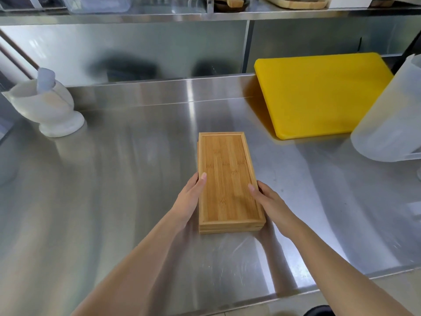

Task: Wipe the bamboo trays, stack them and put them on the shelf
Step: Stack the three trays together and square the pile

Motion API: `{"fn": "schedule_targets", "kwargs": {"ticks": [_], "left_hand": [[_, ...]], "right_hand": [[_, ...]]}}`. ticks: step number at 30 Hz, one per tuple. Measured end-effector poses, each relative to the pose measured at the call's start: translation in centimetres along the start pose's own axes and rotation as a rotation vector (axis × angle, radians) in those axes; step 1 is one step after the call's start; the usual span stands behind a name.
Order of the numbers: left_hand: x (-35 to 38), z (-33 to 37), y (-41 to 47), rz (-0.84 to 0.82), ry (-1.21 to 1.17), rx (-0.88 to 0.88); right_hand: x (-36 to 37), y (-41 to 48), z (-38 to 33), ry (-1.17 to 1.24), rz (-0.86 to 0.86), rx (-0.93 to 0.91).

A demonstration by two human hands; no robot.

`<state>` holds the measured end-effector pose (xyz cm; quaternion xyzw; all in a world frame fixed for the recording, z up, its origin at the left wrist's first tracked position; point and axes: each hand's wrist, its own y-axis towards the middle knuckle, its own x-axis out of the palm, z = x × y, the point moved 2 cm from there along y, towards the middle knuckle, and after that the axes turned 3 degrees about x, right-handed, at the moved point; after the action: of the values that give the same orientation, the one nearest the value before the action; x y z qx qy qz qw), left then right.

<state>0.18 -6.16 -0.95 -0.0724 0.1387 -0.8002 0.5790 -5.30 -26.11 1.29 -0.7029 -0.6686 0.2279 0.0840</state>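
A stack of rectangular bamboo trays (224, 165) rests lengthwise on the steel counter (136, 201), in the middle of the view. My left hand (190, 197) grips the stack's left long side, thumb on the top rim. My right hand (266, 199) grips its right long side the same way. The steel shelf (159, 15) runs across the top of the view, above the backsplash.
A white stone mortar with a pestle (49, 108) stands at the far left. A yellow cutting board (319, 92) leans at the back right, a translucent plastic jug (391, 115) beside it. On the shelf sit clear containers (98, 3) and wooden ware (296, 2).
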Motion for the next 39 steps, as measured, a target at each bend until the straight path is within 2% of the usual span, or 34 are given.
{"fn": "schedule_targets", "kwargs": {"ticks": [7, 11, 17, 28, 32, 39], "left_hand": [[-0.7, 0.9, 6.6, 0.063, -0.062, -0.122], [-0.1, 4.0, 7.5, 0.082, -0.119, -0.113], [-0.3, 4.0, 9.3, 0.052, -0.207, -0.148], [-0.1, 2.8, 9.7, 0.125, -0.199, -0.140], [-0.4, 0.6, 7.7, 0.090, -0.222, -0.167], [1.0, -0.9, 2.6, 0.088, -0.215, -0.046]], "right_hand": [[-0.6, 5.7, -2.6, 0.060, 0.019, 0.025], [-0.7, 9.1, -3.8, 0.042, 0.032, 0.055], [0.3, 11.8, -4.6, 0.052, 0.044, 0.060], [0.6, 10.8, -4.5, 0.041, 0.068, 0.046], [0.6, 8.2, -2.8, 0.094, 0.029, 0.037], [1.4, 4.9, -1.5, 0.086, 0.006, 0.028]]}}
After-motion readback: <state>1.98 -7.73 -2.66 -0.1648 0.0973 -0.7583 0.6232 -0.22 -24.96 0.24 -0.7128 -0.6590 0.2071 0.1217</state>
